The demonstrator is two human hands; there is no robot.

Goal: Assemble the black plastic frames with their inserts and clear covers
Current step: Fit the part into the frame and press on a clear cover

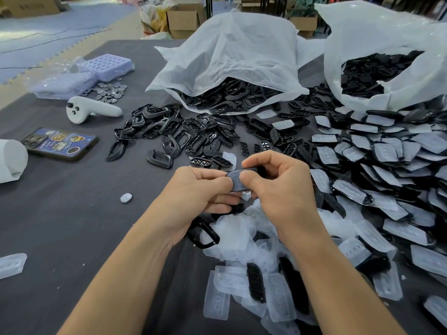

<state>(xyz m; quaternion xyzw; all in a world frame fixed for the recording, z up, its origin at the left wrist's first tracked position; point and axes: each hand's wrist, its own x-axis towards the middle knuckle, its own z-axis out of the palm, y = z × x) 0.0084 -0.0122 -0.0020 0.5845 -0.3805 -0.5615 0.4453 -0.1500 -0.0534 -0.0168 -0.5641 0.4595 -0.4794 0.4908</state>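
Two hands are meeting above the dark table (60, 226), just in front of the loose black frames (167, 131). The left hand (200, 189) and the right hand (278, 187) are both pinching the held frame (235, 181). The thumbs are pressing on its near face and the curled fingers are closing behind it. Its long axis is lying roughly left to right between the hands, and its greyish face is pointing toward the camera. The right thumb is hiding its right end, so its full outline is hard to make out. Clear covers (237, 235) are lying heaped below the wrists, and the forearms are cutting off part of that heap.
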